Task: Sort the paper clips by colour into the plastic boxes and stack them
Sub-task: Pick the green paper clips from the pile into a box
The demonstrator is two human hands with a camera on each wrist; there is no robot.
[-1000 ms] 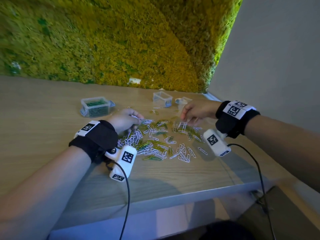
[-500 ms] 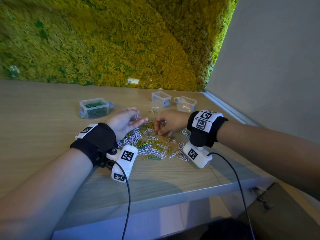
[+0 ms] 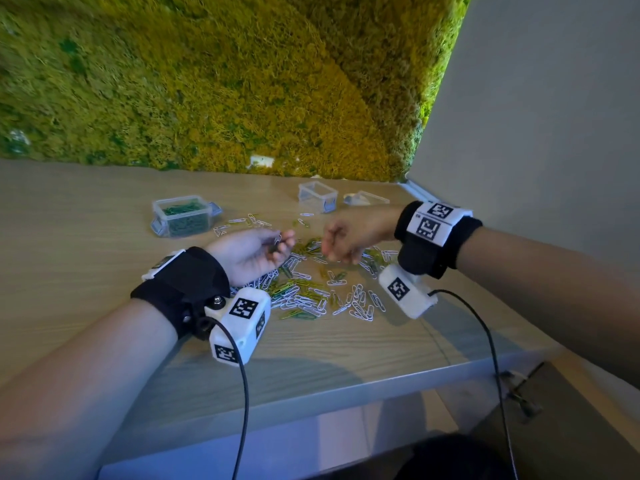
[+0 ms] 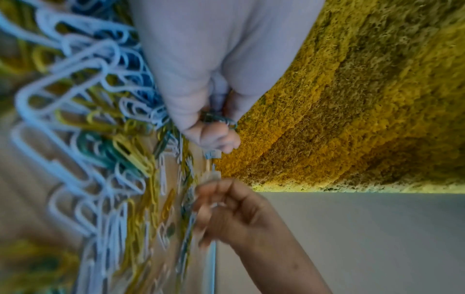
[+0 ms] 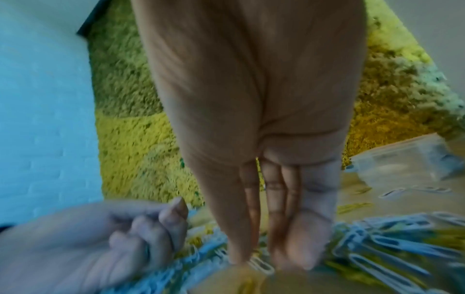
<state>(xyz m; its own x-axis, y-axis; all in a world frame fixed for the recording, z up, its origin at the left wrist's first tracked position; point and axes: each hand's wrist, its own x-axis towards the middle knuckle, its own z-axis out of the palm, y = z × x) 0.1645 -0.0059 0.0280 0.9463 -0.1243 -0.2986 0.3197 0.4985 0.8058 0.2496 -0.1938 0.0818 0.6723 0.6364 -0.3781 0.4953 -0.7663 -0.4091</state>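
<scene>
Head view shows the wooden surface under both hands, with the loose heap of white, yellow and green paper clips spread below and between them, a box of green clips beyond the left hand and two clear boxes beyond the right. The left hand is curled, palm up, round a few green clips. The right hand hangs just above the heap, fingers bent downward; whether it pinches a clip I cannot tell.
</scene>
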